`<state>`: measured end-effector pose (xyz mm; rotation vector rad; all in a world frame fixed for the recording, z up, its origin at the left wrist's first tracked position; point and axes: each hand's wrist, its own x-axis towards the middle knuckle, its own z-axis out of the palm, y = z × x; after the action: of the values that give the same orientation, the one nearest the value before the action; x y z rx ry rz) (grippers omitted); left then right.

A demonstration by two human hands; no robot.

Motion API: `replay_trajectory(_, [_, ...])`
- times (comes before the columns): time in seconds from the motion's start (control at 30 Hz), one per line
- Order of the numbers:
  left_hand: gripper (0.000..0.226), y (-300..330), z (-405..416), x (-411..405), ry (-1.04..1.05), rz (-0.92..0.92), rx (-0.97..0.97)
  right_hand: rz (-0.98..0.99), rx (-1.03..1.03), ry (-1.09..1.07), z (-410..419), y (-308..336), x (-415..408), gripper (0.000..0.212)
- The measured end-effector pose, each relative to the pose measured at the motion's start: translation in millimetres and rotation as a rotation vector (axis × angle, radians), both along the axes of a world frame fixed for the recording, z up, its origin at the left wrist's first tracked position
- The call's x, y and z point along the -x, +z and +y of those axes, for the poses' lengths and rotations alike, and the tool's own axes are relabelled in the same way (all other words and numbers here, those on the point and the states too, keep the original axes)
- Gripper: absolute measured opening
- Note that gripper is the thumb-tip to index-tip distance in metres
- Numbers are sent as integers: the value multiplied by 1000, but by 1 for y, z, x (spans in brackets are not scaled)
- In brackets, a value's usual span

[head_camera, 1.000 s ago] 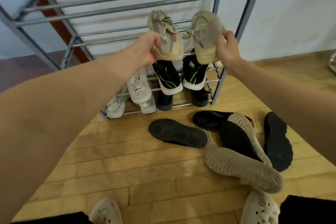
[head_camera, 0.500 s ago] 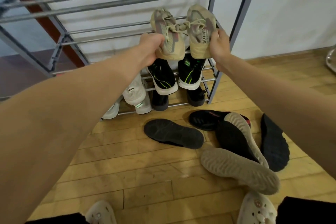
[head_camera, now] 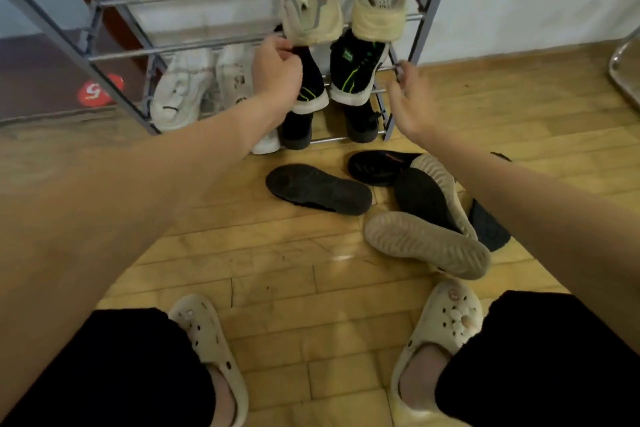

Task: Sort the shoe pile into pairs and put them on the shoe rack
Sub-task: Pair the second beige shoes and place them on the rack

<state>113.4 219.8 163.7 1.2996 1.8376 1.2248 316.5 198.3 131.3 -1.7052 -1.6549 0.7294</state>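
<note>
A wooden plank floor (head_camera: 277, 253) is seen running up to a pale wall, and against that wall a grey metal shoe rack (head_camera: 114, 55) is stood. On its upper visible shelf, at the right end, a pair of beige sneakers (head_camera: 308, 0) is set side by side with heels toward the camera; on the shelf below, black sneakers with green stripes (head_camera: 353, 76) are placed beneath them, a white pair (head_camera: 180, 90) is kept at the left end, and dark shoes (head_camera: 360, 121) are lodged on the lowest shelf. The step in hand is judged to be the seating of the beige pair. The left hand (head_camera: 277, 69) is held just under the heel of the left beige sneaker, its fingers curled at the sole edge; whether the heel is actually pinched cannot be told. The right hand (head_camera: 408, 104) is spread open with nothing in it, below and to the right of the right beige sneaker, close to the rack's front right post. On the floor before the rack's right end, the remaining pile is left: a black shoe sole-up (head_camera: 318, 189), another black shoe (head_camera: 377, 166), two beige-soled shoes (head_camera: 426, 244) and more dark ones, overlapping. Next, matching mates would have to be picked out of this pile, which calls for turning the overturned shoes to compare uppers. Cream clogs (head_camera: 207, 340) are worn on the person's feet.
</note>
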Motion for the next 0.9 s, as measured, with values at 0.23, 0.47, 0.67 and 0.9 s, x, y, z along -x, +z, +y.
replay_trajectory(0.23, [24, -75, -70, -19, -155, 147, 185, -297, 312, 43, -70, -77, -53, 55])
replay_trajectory(0.47, [24, -141, -123, -54, -462, 258, 400, -436, 504, 74, -129, -132, -108, 72])
replay_trajectory(0.67, [21, -181, -158, -102, -604, 247, 550, -980, 488, 291, -172, -165, -127, 103])
replay_trajectory(0.9, [25, -193, -189, -125, -557, 184, 715, -929, 317, 214, -179, -164, -127, 82])
